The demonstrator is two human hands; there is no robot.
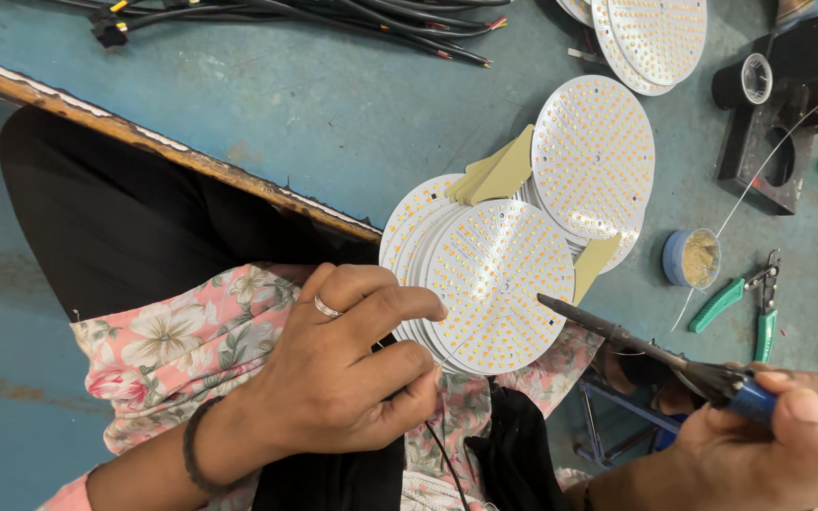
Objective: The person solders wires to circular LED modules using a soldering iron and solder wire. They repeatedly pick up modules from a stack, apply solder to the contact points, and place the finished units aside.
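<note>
While the left hand [338, 364] is pinching the near-left rim of the top disc [501, 295], fingers closed on its edge, the right hand [769, 445] is gripping the blue handle of an iron [636, 343], fingers wrapped shut around it. Disc: round, white, studded with yellow dots, topping a fanned stack [409, 237] at the bench [333, 104] edge. Iron: long axis running from near right up to far left, its tip lying at the disc's right rim, touching or just off it, unclear. Disc lying left of the right hand, right of the left hand. Left hand nearer.
</note>
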